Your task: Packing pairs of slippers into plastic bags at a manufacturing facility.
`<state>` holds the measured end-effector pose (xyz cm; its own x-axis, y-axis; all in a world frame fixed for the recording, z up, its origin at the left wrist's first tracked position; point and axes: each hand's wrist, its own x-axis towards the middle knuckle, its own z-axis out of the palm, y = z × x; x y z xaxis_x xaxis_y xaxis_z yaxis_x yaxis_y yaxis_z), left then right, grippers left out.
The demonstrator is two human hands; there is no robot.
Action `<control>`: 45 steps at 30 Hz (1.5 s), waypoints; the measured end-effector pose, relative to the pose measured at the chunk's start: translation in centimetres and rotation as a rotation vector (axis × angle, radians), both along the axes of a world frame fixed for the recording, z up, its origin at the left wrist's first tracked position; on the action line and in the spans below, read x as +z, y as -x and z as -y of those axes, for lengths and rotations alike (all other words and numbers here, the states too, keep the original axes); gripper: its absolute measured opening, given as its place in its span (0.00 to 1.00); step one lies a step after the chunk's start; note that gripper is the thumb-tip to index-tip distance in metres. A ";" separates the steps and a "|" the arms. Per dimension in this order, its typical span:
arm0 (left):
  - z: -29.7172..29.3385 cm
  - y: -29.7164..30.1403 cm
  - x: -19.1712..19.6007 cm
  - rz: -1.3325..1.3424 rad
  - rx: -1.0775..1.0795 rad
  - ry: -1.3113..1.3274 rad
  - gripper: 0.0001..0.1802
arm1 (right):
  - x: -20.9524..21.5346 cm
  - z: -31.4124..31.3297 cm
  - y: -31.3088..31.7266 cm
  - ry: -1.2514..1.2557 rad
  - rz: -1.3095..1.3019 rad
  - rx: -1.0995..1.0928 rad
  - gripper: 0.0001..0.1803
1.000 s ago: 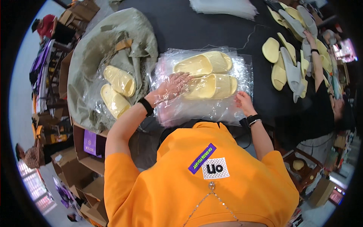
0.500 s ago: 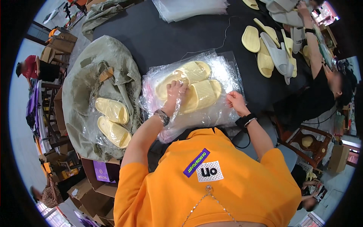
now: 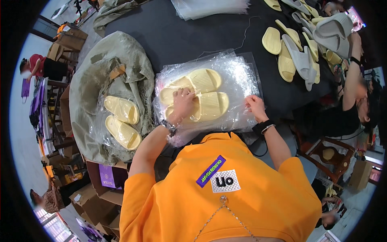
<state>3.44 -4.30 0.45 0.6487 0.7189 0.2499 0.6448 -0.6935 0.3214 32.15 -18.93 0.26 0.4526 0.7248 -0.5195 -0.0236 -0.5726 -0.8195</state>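
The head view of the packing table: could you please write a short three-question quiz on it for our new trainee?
1. True or false: the left hand rests on the pair of yellow slippers inside the clear plastic bag.
2. What does the right hand touch? A) a grey slipper B) the clear plastic bag's edge C) a cardboard box
3. Fill in: a second bagged pair of yellow slippers lies on the olive-green ____ to the person's left.

Key: 1 true; 2 B; 3 sack.
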 end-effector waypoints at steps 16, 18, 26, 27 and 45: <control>-2.8 20.8 7.5 0.868 0.451 0.396 0.19 | -0.1 3.5 -0.3 -0.129 -0.029 -0.076 0.06; -4.5 20.1 9.6 0.935 0.389 0.466 0.28 | -0.5 3.6 -0.1 -0.154 -0.017 -0.039 0.07; -4.8 4.0 18.6 0.984 0.189 0.052 0.12 | -0.6 4.8 0.3 -0.191 0.072 0.144 0.15; -4.3 0.8 18.5 0.865 0.197 -0.017 0.09 | -0.8 4.8 0.3 -0.172 0.073 0.196 0.16; -7.2 -7.8 1.6 -0.286 0.392 -0.026 0.11 | -2.2 5.3 0.2 -0.318 0.459 0.383 0.12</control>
<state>11.29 2.90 2.04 0.3752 0.9189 0.1220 0.9192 -0.3858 0.0789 31.94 -24.28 -1.99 0.2572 0.9637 -0.0713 0.5235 -0.2010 -0.8280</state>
